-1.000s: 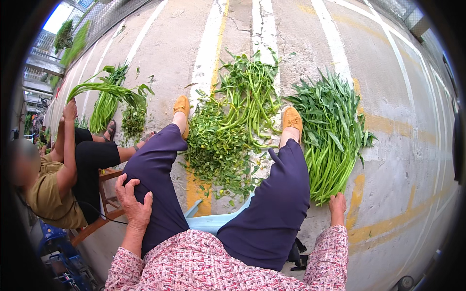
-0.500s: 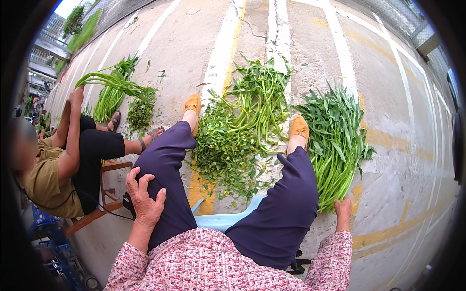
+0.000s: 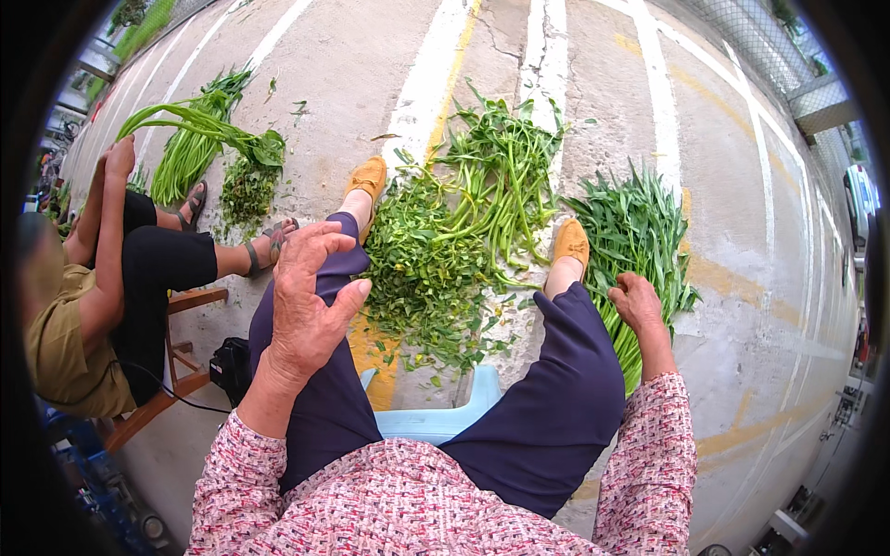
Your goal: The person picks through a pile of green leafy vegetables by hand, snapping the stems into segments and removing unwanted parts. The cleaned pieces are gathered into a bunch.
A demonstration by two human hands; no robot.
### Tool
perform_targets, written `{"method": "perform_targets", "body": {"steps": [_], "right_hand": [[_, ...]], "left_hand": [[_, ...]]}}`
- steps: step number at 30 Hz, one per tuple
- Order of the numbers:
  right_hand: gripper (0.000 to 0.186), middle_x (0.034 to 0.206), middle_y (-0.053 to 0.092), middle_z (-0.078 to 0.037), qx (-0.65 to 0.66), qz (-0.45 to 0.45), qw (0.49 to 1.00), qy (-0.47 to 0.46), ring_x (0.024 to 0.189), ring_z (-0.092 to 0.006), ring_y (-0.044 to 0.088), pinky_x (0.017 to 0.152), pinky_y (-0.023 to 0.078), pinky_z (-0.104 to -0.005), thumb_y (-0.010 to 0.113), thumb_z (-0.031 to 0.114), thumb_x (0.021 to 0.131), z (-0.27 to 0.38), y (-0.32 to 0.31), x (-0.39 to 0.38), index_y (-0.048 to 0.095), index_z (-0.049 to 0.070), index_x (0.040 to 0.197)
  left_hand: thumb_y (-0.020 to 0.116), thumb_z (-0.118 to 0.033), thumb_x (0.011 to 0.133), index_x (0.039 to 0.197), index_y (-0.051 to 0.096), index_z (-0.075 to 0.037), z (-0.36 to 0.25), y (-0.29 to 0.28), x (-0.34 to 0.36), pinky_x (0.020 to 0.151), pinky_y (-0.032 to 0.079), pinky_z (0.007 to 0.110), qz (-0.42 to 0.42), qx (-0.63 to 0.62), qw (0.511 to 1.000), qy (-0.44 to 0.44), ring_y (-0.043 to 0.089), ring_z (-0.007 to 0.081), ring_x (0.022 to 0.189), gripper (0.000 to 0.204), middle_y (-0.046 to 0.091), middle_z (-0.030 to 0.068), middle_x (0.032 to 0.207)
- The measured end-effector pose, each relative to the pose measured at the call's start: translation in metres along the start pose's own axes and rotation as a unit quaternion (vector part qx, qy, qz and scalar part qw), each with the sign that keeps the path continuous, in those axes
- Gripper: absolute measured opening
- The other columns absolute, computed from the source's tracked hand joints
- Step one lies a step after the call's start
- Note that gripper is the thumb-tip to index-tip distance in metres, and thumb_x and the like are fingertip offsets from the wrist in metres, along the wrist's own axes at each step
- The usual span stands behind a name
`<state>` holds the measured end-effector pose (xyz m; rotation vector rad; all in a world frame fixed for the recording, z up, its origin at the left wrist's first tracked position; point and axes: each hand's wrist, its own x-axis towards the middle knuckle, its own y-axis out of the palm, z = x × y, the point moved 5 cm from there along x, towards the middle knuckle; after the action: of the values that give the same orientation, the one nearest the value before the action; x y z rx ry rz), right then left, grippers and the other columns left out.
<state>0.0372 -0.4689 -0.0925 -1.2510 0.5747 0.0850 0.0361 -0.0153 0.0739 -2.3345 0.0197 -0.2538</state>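
Note:
Raised over my left thigh, my left hand [image 3: 311, 301] holds nothing; its fingers are bent and the thumb stands apart. My right hand [image 3: 640, 304] is over the bundle of water spinach [image 3: 635, 222] beside my right foot, its fingers curled in. Whether a stem is in those fingers cannot be made out. Between my feet lies a pile of plucked leaves [image 3: 422, 269], loose and partly yellowish. Beyond and against it rest stripped green stems [image 3: 505, 185] with some leaves on them.
A pale blue plastic stool [image 3: 436, 422] shows between my thighs. To the left, a person [image 3: 69, 324] on a wooden chair [image 3: 181, 375] holds long green stems [image 3: 185, 116] above another bundle and leaf pile. A black bag [image 3: 230, 369] stands by my left leg. Painted lines cross the concrete ground.
My left hand has lifted off my thigh and moved forward. My right hand has gone from the stem ends up toward the leafy part of the bundle.

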Motion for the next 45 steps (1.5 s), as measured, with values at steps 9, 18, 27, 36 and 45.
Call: {"method": "perform_targets", "body": {"steps": [9, 18, 27, 36, 45], "right_hand": [[0.038, 0.098, 0.065, -0.021, 0.099, 0.002, 0.99, -0.096, 0.096, -0.0341, 0.061, 0.084, 0.048, -0.0422, 0.057, 0.028, 0.077, 0.079, 0.031, 0.052, 0.064, 0.002, 0.103], [0.019, 0.098, 0.063, -0.019, -0.081, 0.105, 0.975, -0.177, 0.095, -0.0349, 0.061, 0.083, 0.049, -0.0441, 0.057, 0.015, 0.074, 0.081, 0.075, 0.038, 0.064, 0.001, 0.085], [0.032, 0.117, 0.054, -0.012, -0.209, 0.191, 0.945, -0.164, 0.114, -0.0311, 0.051, 0.092, 0.045, -0.0446, 0.061, 0.009, 0.078, 0.093, 0.1, 0.092, 0.064, 0.009, 0.11], [0.035, 0.123, 0.045, -0.014, -0.169, 0.187, 0.958, -0.134, 0.116, -0.034, 0.046, 0.095, 0.044, -0.0442, 0.058, 0.01, 0.077, 0.123, 0.144, 0.137, 0.062, 0.009, 0.112], [0.051, 0.126, 0.047, -0.013, -0.113, 0.184, 0.966, -0.141, 0.114, -0.0346, 0.049, 0.094, 0.045, -0.0421, 0.058, 0.011, 0.074, 0.114, 0.185, 0.158, 0.054, 0.015, 0.124]], "left_hand": [[0.066, -0.004, 0.075, 0.106, 0.058, -0.002, 0.067, 0.088, 0.041, 0.094, 0.038, 0.029, 0.067, -0.276, 0.93, -0.232, 0.052, 0.0136, 0.104, 0.032, 0.057, 0.0029, 0.107], [0.061, -0.007, 0.084, 0.106, 0.058, -0.007, 0.054, 0.108, 0.054, 0.074, 0.043, 0.019, 0.097, -0.46, 0.831, -0.298, 0.052, 0.0046, 0.09, 0.022, 0.058, -0.0018, 0.102], [0.061, -0.004, 0.081, 0.109, 0.058, -0.001, 0.037, 0.106, 0.063, 0.082, 0.043, 0.021, 0.08, -0.477, 0.833, -0.269, 0.054, 0.0084, 0.096, 0.028, 0.058, 0.0025, 0.103], [0.066, -0.007, 0.078, 0.11, 0.057, 0.003, 0.037, 0.095, 0.063, 0.09, 0.041, 0.027, 0.093, -0.484, 0.817, -0.299, 0.054, 0.0129, 0.099, 0.035, 0.059, 0.008, 0.108], [0.066, -0.009, 0.079, 0.111, 0.057, 0.003, 0.039, 0.093, 0.058, 0.09, 0.041, 0.027, 0.106, -0.477, 0.813, -0.316, 0.054, 0.0128, 0.101, 0.035, 0.06, 0.0089, 0.11]]}}
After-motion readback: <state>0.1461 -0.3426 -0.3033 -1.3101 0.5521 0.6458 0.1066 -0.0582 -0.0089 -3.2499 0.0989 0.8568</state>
